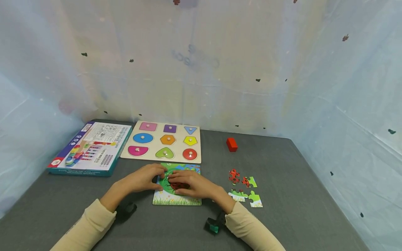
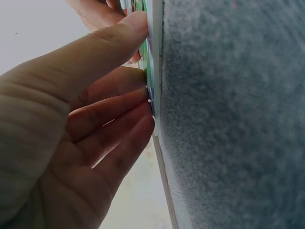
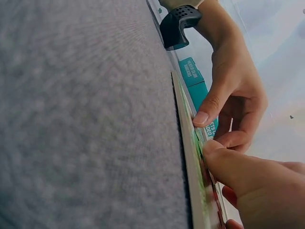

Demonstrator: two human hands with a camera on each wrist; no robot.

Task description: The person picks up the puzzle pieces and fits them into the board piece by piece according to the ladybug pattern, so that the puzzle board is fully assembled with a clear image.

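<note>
Use the board [image 1: 177, 201] as datum. Find the left hand [image 1: 142, 179] at its left side, touching, with thumb and fingers apart. Find the right hand [image 1: 199, 184] over its middle, with thumb and fingers spread about the ladybird [image 1: 178, 186], clamped on nothing visible. Cannot confirm full seating of the ladybird; press evenly, or risk tipping an opposite edge upward. Avoid forcing a misaligned fit: likely to bend card. Watch the right cuff [image 1: 240, 214], close to loose pieces [image 1: 233, 177] right of the board: liable to scatter these if dragged
</note>
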